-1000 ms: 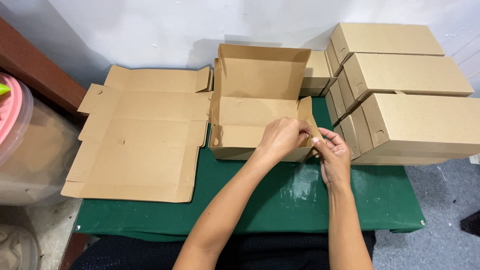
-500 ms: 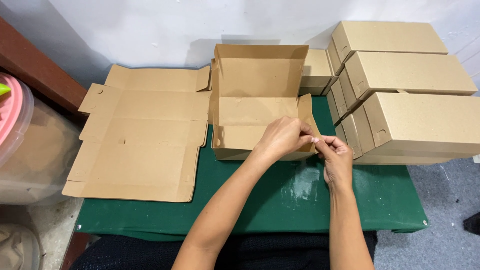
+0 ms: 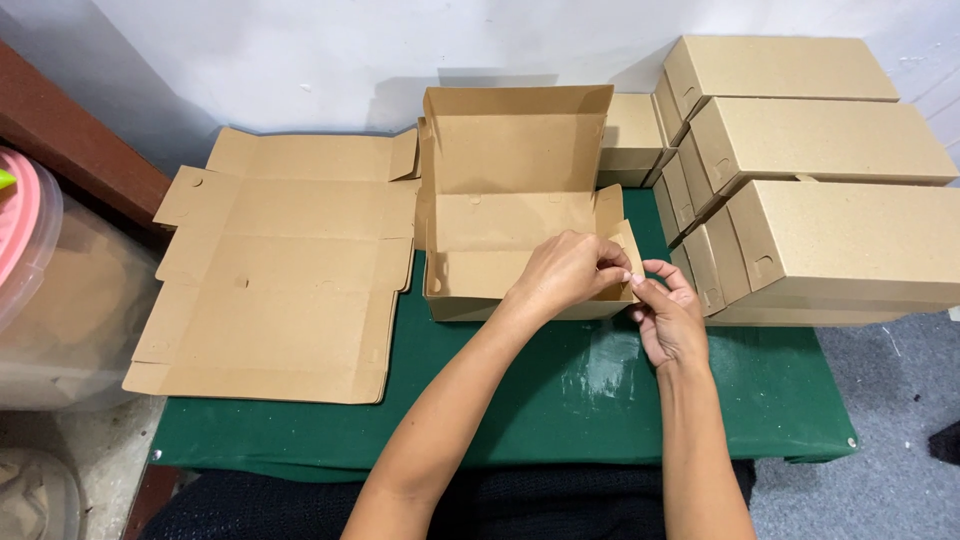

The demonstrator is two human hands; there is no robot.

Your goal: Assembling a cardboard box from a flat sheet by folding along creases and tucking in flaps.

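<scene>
Left hand (image 3: pixel 565 275) and right hand (image 3: pixel 668 318) each close a grip on the half-folded box's (image 3: pixel 510 200) right side flap (image 3: pixel 622 245), steadying it on the green worktop (image 3: pixel 560 400).

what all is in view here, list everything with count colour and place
half-folded box: 1, brown, table middle, lid up
flat box blank: 1, brown, left on table
closed boxes: about seven, brown, stacked at right
table cover: 1, green, under everything
plastic tub: 1, clear with pink lid, far left
wall: white, behind
left hand: on the box's right front corner flap
right hand: pinching that same corner
</scene>
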